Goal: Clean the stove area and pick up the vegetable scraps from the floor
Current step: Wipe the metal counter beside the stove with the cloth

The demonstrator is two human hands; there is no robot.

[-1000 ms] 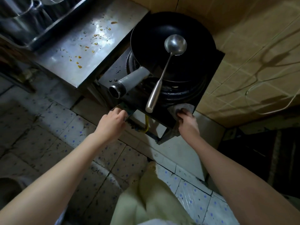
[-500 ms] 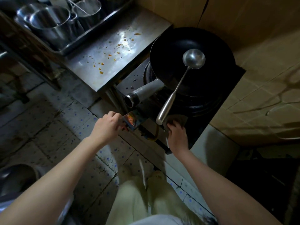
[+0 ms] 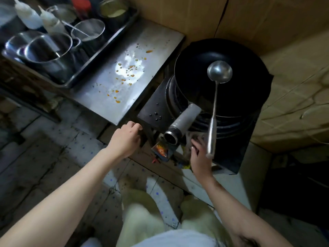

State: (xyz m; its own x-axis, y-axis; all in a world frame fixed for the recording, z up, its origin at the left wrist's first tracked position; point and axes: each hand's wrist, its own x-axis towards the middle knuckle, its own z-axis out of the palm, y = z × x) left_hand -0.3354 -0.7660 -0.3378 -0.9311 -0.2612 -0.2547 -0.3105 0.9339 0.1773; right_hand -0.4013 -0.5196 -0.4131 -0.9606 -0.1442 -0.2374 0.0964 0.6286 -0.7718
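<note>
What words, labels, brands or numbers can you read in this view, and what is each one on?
No text can be read anywhere in this view.
The colourful packet at the front of the stove: orange print, too blurred to read.
The squeeze bottles: no label shows.
The red-lidded jar: blurred, nothing legible.
The wok handle and the ladle: no markings show.
</note>
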